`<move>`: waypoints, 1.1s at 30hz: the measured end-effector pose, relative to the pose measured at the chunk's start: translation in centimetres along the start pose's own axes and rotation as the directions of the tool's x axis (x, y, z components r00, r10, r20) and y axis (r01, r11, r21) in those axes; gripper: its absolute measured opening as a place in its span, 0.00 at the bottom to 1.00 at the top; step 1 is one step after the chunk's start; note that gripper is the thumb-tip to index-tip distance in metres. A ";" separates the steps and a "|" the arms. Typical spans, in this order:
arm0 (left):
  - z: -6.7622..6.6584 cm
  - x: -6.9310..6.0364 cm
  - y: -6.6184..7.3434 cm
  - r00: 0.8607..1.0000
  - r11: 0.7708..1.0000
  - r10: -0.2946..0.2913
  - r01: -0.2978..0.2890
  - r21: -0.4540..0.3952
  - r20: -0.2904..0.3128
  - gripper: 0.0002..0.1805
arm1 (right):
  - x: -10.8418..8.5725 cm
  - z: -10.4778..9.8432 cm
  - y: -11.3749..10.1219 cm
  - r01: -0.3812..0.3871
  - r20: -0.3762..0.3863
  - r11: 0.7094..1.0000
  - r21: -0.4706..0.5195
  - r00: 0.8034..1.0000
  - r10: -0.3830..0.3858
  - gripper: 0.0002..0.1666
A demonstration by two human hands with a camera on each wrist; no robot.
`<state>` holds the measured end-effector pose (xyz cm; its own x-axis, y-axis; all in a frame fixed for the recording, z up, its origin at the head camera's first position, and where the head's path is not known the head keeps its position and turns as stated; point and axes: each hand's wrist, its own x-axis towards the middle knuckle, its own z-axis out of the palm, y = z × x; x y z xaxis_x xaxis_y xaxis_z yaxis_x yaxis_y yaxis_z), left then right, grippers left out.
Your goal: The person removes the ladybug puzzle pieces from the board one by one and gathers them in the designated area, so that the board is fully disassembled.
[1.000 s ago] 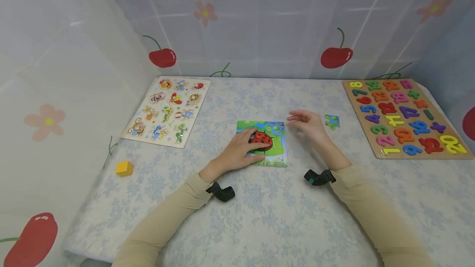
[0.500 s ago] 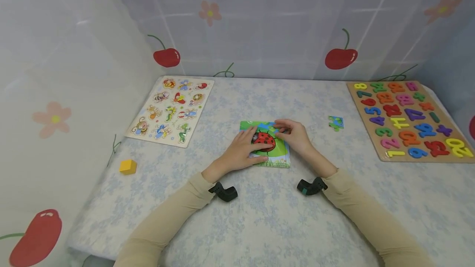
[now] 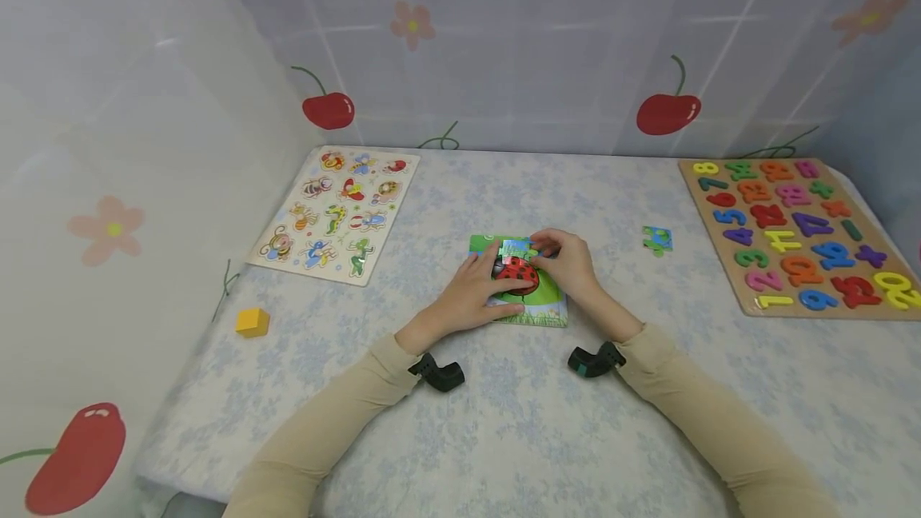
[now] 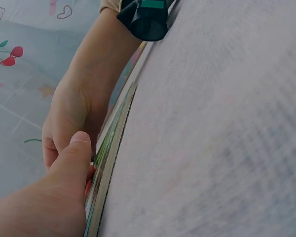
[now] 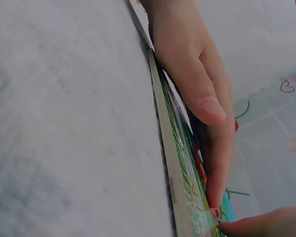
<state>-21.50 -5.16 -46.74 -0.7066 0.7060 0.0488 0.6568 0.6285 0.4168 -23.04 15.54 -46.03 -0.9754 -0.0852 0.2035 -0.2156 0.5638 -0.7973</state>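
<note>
In the head view the ladybug puzzle board (image 3: 547,312) lies flat on the table. My left hand (image 3: 464,294) rests over its left part with fingers spread across the red ladybug (image 3: 524,281). At the board's upper right, my right hand (image 3: 571,266) has thumb and fingertips pinched at the edge of a glossy puzzle piece (image 3: 515,249), which sits over the ladybug's top. The right wrist view shows the thumb against that piece (image 5: 215,215), with the left hand (image 5: 202,89) over the board. A separate blue-green puzzle piece (image 3: 658,240) lies on the table to the right.
An insect picture board (image 3: 336,218) lies at the back left, and a yellow block (image 3: 253,323) near the left edge. At the right is a tan board (image 3: 780,253) of coloured numbers. A patterned curtain (image 3: 504,46) stands behind the table.
My right hand has come left from beside the board onto its upper right. The glossy piece now shows between the hands. My left hand has kept its place; the head view has shifted slightly.
</note>
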 end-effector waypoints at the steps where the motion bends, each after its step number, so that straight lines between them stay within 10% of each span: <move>1: 0.0 0.0 0.0 1.000 1.000 -0.003 0.003 -0.003 0.003 0.27 | 0.0 0.0 0.0 -0.005 0.000 1.000 0.002 1.000 0.005 0.17; 13: 0.0 -0.1 0.2 0.999 1.000 -0.025 0.026 -0.011 0.043 0.28 | 0.2 -0.6 0.1 -0.148 0.039 0.947 0.286 0.989 0.143 0.16; 33: -0.7 -0.3 0.0 0.988 0.997 -0.080 0.078 0.021 0.134 0.30 | 0.3 -0.3 0.1 -0.147 0.040 0.956 0.255 0.989 0.141 0.13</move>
<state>-21.53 -5.58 -46.15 -0.7148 0.6911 -0.1069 0.6053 0.6880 0.4004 -23.30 15.80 -45.84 -0.9971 -0.0376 0.0659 -0.0748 0.3417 -0.9368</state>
